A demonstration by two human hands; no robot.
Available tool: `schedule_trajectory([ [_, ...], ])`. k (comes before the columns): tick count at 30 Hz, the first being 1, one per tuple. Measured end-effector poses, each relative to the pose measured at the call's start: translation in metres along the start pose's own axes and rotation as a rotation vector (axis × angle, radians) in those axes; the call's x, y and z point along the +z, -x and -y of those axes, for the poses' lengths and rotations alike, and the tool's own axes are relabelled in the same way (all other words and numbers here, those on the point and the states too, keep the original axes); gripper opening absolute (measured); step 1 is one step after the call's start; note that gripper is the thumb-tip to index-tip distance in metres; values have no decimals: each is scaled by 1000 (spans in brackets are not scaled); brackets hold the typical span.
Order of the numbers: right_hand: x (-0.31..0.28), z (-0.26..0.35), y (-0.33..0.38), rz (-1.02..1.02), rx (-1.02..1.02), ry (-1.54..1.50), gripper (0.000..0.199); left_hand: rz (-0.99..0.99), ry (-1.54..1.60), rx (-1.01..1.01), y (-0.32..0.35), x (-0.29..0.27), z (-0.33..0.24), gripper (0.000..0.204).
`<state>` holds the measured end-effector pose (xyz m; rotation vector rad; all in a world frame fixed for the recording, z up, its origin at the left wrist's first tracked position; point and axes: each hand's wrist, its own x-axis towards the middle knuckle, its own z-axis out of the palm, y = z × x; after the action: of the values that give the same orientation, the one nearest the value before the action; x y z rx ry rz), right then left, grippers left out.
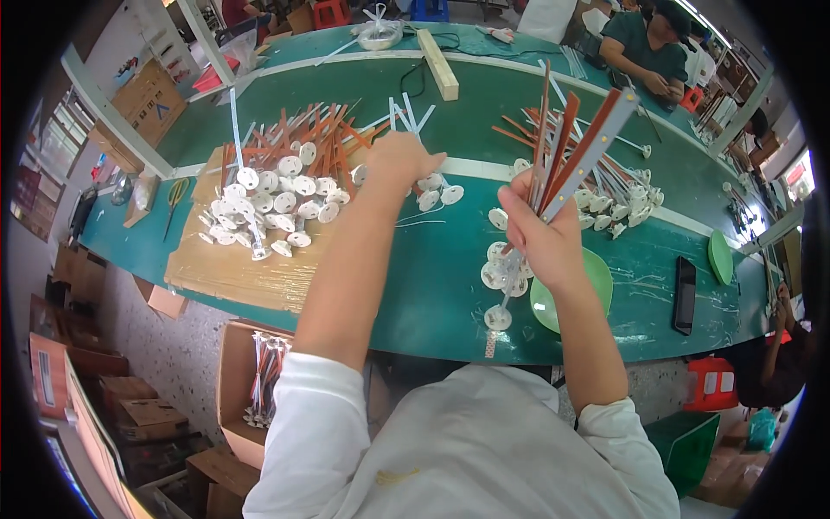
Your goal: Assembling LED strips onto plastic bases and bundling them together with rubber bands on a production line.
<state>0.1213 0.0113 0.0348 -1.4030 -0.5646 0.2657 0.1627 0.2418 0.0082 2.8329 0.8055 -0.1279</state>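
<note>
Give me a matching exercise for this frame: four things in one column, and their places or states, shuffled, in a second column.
Things:
1. left hand
2. right hand
3. black phone
4. scissors

Places or states:
A. lying flat on the green table to the right of the green bowl
B. gripping an upright bundle of strips
C. at the table's far left end
D. reaching into the pile of strips with white discs

Pairs: 1-D, 2-B, 3-A, 4-C
</note>
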Motion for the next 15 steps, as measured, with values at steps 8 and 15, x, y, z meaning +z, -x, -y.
schedule_trajectory([
  [8,-10,-3,0,65,-21,9,16,137,-161,-105,-17,-4,-23,66],
  [15,3,-10,-80,196,225,419,22,-274,14,130,-18,-30,65,52],
])
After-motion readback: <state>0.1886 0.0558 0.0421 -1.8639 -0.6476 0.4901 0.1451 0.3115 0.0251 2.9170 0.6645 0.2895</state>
